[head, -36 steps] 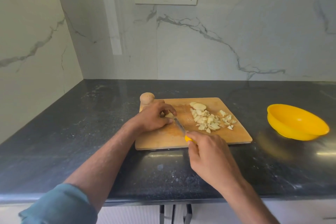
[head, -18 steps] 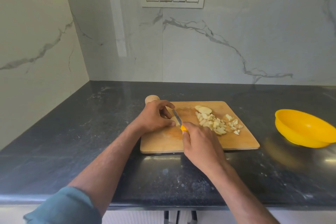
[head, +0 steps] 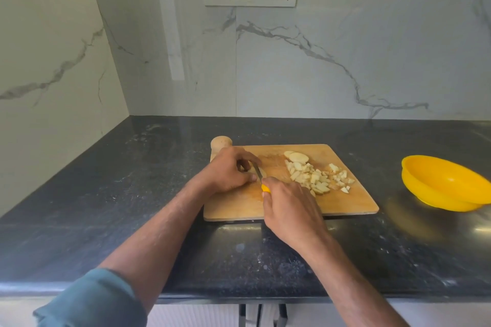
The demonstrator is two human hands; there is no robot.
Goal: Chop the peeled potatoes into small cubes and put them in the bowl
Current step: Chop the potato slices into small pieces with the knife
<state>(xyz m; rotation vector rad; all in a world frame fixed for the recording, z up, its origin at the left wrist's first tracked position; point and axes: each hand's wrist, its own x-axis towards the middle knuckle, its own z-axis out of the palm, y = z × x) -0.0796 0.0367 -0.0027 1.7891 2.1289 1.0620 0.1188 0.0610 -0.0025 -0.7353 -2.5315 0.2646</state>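
Black countertop (head: 132,207) | wooden board (head: 345,202) | left hand (head: 228,172) pins potato piece (head: 261,171) | right hand (head: 289,210) grasps knife (head: 257,171) | cubes (head: 316,179) on board | yellow bowl (head: 441,183) well right

head camera, facing down, countertop (head: 111,194) near

potato piece (head: 261,171) mostly hidden under left hand's fingers (head: 245,160); bowl (head: 441,183) cut by right edge
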